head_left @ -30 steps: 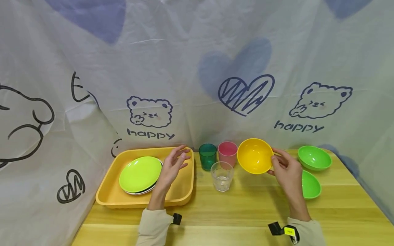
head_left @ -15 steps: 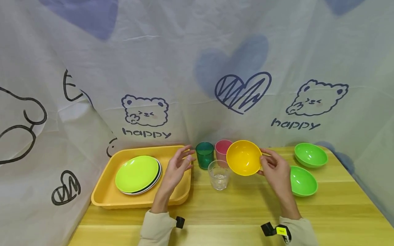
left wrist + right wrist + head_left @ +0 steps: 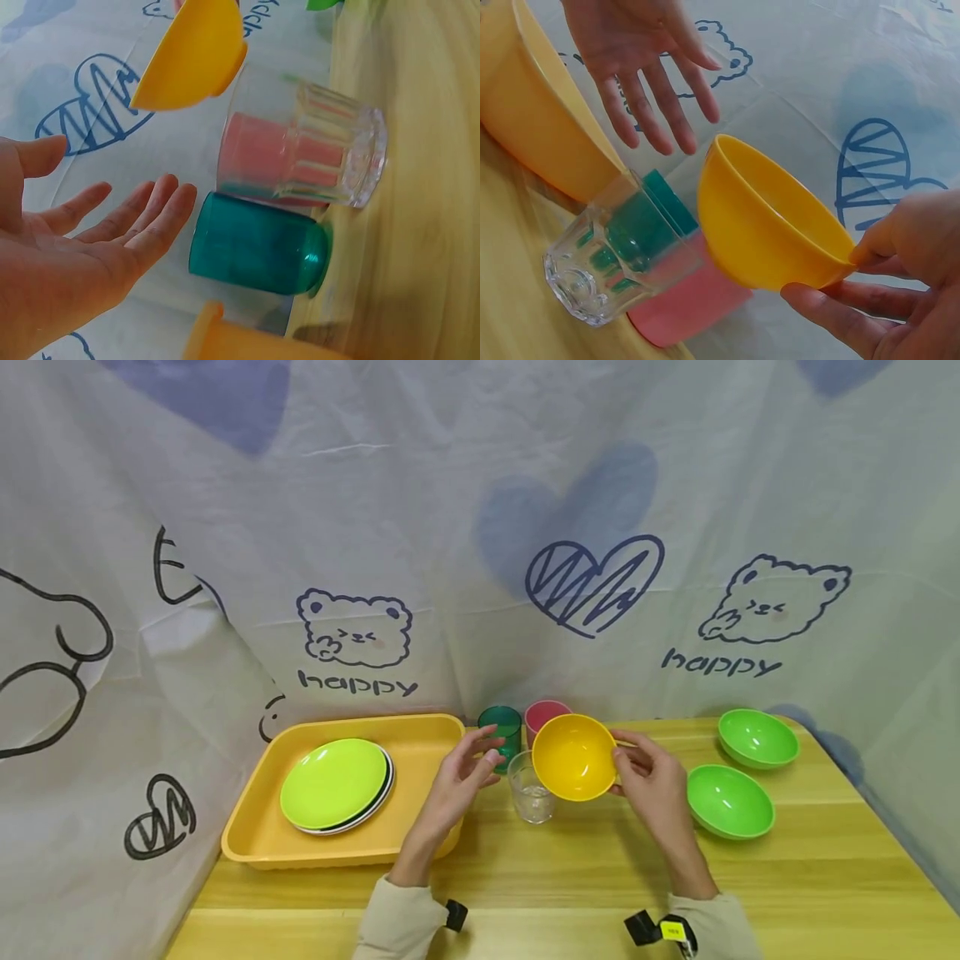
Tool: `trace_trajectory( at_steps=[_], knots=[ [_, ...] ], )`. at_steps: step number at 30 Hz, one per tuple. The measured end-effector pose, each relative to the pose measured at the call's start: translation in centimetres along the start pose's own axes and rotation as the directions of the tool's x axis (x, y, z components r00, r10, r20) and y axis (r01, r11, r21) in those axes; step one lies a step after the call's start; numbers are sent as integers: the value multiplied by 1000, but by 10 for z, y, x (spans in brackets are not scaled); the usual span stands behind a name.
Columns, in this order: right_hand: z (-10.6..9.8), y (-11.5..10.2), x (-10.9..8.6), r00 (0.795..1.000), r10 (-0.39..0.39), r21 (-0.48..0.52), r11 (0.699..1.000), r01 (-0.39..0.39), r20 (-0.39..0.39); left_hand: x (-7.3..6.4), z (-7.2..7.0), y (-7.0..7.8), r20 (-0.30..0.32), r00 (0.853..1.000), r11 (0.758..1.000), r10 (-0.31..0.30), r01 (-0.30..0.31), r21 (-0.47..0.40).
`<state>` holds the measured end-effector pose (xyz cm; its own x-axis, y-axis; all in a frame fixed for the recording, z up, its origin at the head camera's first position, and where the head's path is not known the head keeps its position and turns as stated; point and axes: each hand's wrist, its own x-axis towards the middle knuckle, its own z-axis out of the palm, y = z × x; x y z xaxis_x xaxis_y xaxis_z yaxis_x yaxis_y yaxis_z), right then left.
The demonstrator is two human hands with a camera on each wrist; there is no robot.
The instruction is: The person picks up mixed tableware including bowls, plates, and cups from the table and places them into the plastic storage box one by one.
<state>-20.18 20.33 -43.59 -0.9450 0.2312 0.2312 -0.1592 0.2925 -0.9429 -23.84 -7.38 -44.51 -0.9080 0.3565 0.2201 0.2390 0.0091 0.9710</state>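
A yellow bowl (image 3: 574,758) is held up in the air, tilted with its inside toward the head camera. My right hand (image 3: 654,787) pinches its right rim between thumb and fingers, as the right wrist view also shows. My left hand (image 3: 454,783) hovers near the tray's right edge with fingers spread and holds nothing; the bowl is a short way to its right. Below and behind the bowl stand a clear glass (image 3: 531,795), a green cup (image 3: 504,731) and a pink cup (image 3: 546,713). The bowl partly hides the glass and the pink cup.
A yellow-orange tray (image 3: 255,827) stands at the left, with a stack of plates topped by a lime-green plate (image 3: 333,783). Two green bowls, a far one (image 3: 757,739) and a near one (image 3: 730,802), sit at the right. A printed cloth (image 3: 465,527) hangs behind the table.
My right hand has carried the yellow bowl leftward and slightly down, now in front of the clear glass. My left hand has moved right, from over the tray toward the bowl.
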Motion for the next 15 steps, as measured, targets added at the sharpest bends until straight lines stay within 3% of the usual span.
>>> trace_trajectory(
  at_steps=[15],
  knots=[
    [9,-5,-7,995,-4,17,1000,2,99,1,22,-4,54,998,998,-34,37,-53]
  ],
)
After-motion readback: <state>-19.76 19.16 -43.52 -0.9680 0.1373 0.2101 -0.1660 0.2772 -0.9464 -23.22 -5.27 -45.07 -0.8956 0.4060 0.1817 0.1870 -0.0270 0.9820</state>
